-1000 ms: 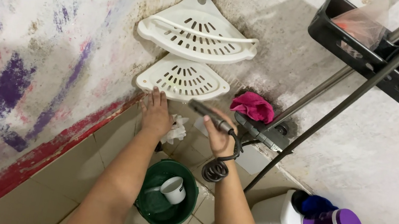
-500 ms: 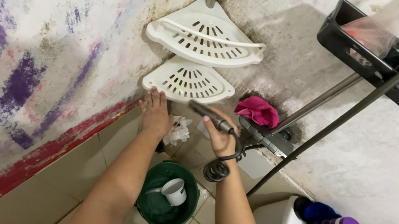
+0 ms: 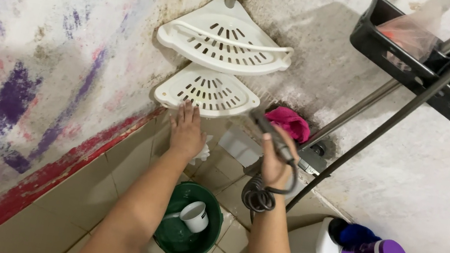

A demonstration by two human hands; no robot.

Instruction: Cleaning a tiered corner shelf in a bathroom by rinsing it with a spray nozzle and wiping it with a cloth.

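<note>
Sitting in the green bucket (image 3: 183, 240), a white cup (image 3: 196, 215). Right hand (image 3: 275, 160) grips the spray handle (image 3: 272, 135), slanting up-left; left hand (image 3: 187, 129), fingers spread, touches the lower corner shelf (image 3: 206, 90).

A slim dark metal spray handle (image 3: 272, 135) points up and left toward the lower of two white slotted corner shelves (image 3: 206, 92), its tip just beside the shelf's rounded front edge. A coiled dark hose (image 3: 257, 198) hangs from its lower end in a tight bunch of loops. The shelf sits in the wall corner, tilted slightly forward.
</note>
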